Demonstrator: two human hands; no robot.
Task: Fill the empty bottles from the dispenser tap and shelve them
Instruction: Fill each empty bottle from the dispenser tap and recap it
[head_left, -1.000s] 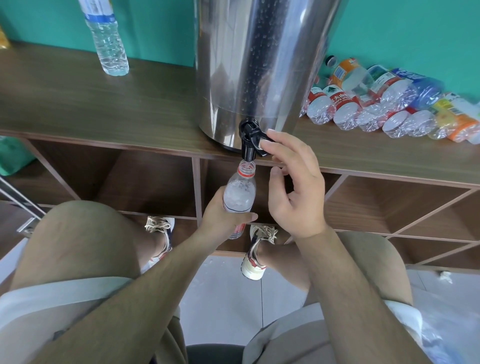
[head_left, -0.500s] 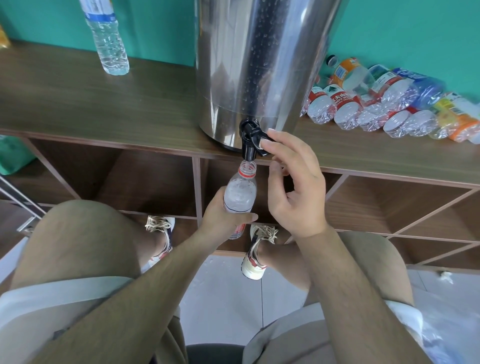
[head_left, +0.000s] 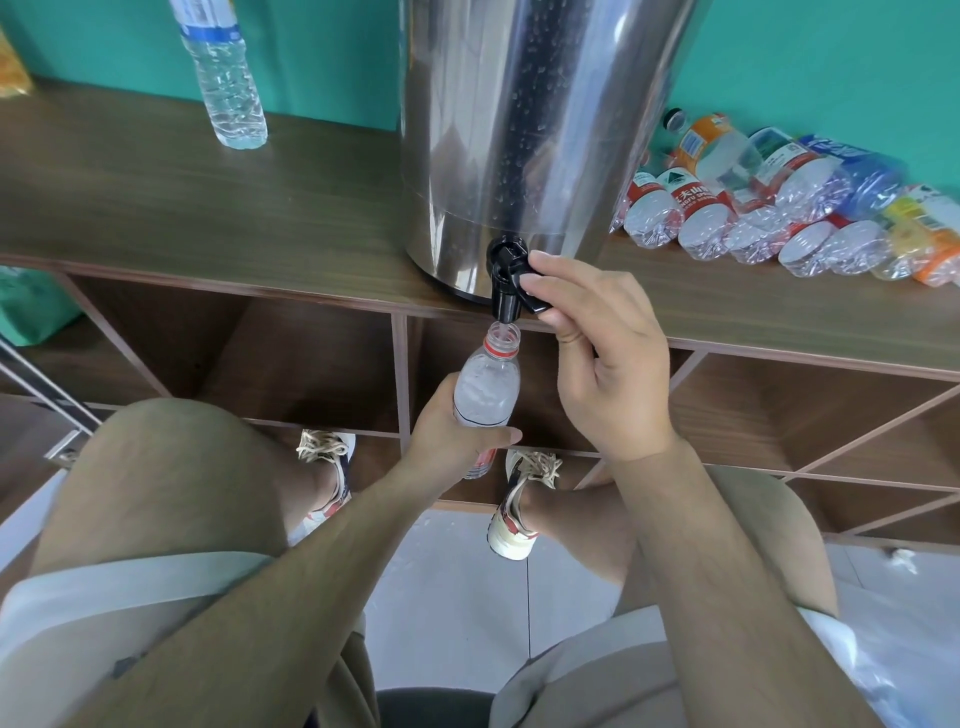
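Note:
A steel dispenser (head_left: 524, 130) stands on the wooden shelf top (head_left: 208, 208), its black tap (head_left: 506, 283) hanging over the front edge. My left hand (head_left: 449, 434) grips a small clear bottle (head_left: 487, 387) with a red neck ring, held upright with its open mouth just under the spout. My right hand (head_left: 602, 358) pinches the tap's lever between fingertips and thumb. The bottle looks nearly full. Several empty bottles (head_left: 769, 208) lie in a pile to the right of the dispenser.
A filled bottle (head_left: 223, 78) stands at the back left by the teal wall. Open wooden cubbies (head_left: 291, 358) run under the shelf top. My knees and shoes are close to the unit, over a tiled floor.
Hardly anything has moved. My right fingers have shifted slightly on the tap lever; the bottle stays under the spout.

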